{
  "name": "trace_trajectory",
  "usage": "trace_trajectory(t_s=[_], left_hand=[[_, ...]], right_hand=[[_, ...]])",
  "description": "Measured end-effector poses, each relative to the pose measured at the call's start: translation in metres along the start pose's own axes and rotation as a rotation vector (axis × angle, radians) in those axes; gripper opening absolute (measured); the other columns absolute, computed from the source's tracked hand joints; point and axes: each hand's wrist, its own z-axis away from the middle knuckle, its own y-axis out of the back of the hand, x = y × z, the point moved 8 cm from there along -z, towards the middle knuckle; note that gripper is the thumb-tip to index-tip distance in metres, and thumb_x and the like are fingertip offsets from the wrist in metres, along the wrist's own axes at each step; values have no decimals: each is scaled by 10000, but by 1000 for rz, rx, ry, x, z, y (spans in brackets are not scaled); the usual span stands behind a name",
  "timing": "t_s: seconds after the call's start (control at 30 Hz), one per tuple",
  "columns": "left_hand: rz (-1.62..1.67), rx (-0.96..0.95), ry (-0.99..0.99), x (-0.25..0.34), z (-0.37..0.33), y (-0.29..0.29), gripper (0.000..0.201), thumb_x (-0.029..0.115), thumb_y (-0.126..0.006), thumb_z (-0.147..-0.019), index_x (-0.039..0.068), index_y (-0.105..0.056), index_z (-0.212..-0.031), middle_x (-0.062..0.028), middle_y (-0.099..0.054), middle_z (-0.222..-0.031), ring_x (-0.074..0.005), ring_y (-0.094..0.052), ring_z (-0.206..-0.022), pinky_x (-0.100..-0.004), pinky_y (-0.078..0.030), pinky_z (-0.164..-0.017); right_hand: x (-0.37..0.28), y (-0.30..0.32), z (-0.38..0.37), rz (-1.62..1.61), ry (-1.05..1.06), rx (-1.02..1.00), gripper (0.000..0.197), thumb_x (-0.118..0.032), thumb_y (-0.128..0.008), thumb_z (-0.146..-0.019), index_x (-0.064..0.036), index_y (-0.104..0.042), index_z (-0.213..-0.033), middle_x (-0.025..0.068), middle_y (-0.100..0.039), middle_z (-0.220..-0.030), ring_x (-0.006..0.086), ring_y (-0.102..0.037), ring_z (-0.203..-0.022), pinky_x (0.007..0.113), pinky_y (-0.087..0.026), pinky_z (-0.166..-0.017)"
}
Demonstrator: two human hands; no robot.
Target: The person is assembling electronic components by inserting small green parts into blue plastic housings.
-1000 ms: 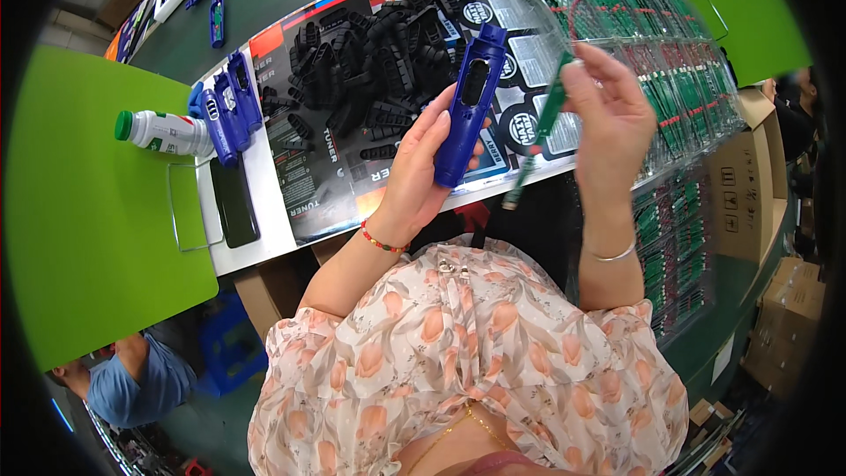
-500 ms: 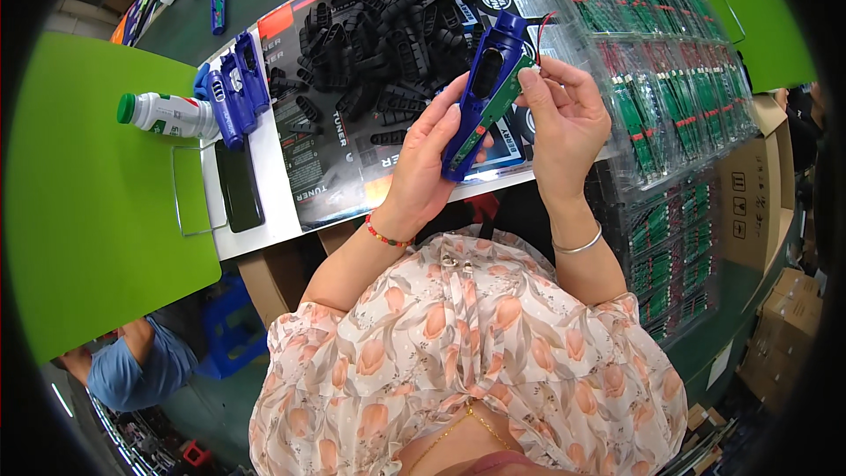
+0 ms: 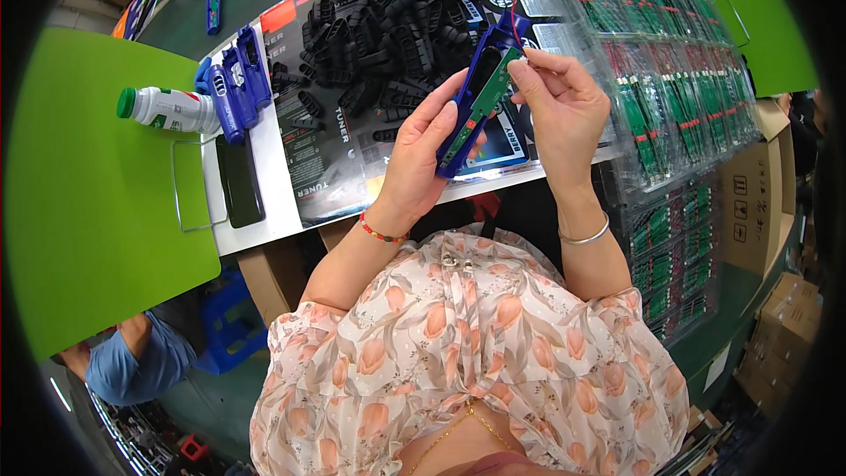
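Note:
My left hand (image 3: 418,155) is closed around the lower part of a blue plastic housing (image 3: 506,33), tilted with its top away to the right. A narrow green circuit board (image 3: 488,95) lies lengthwise along the housing's open side, covering part of its opening. Near the upper end of the board, my right hand (image 3: 564,110) has thumb and forefinger pinched together at its edge. Thin red wires (image 3: 514,19) rise from that end over the housing's top. Exactly what the right fingertips grip is partly hidden.
A pile of black plastic parts (image 3: 388,44) covers the printed mat beyond my hands. To the left are more blue housings (image 3: 231,106), a white bottle with green cap (image 3: 172,110) and a dark phone (image 3: 240,187). Clear trays of green boards (image 3: 656,79) stand at right. A person's sleeve (image 3: 141,361) shows lower left.
The upper end of the board has swung left over the housing's opening. Its red wires now stand above the housing's top instead of to its right. My right hand has followed slightly left.

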Motion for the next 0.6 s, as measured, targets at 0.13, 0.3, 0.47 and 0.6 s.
trace_trajectory(t_s=[0.13,0.3,0.47,0.6], left_hand=[[-21,19,-2,3,0,0,480,223,-479,-1017,66,-381,-1460,-177,-615,-1156,-160,-607,-843,-278,-511,-718],[11,17,8,2,0,0,472,227,-469,-1020,52,-389,-1451,-173,-624,-1127,-156,-601,-823,-278,-507,-692],[-27,54,-13,1,0,3,468,239,-469,-1021,42,-400,-1439,-160,-641,-1086,-141,-598,-787,-260,-500,-657],[-116,82,-38,3,2,5,470,257,-477,-1020,41,-409,-1432,-140,-652,-1053,-121,-592,-748,-241,-495,-633]], right_hand=[[0,0,-2,26,-17,0,177,-22,-724,-844,50,-660,-993,94,-709,-865,97,-669,-746,202,-530,-606],[2,0,-5,87,19,-16,171,-31,-743,-826,30,-677,-972,63,-698,-847,70,-624,-708,188,-486,-564],[-3,-6,-4,143,102,-29,151,-24,-754,-805,6,-691,-939,32,-637,-865,60,-580,-713,184,-463,-544],[-2,-10,-4,159,164,-51,150,-18,-756,-794,-4,-690,-929,27,-581,-880,67,-568,-721,182,-458,-546]])
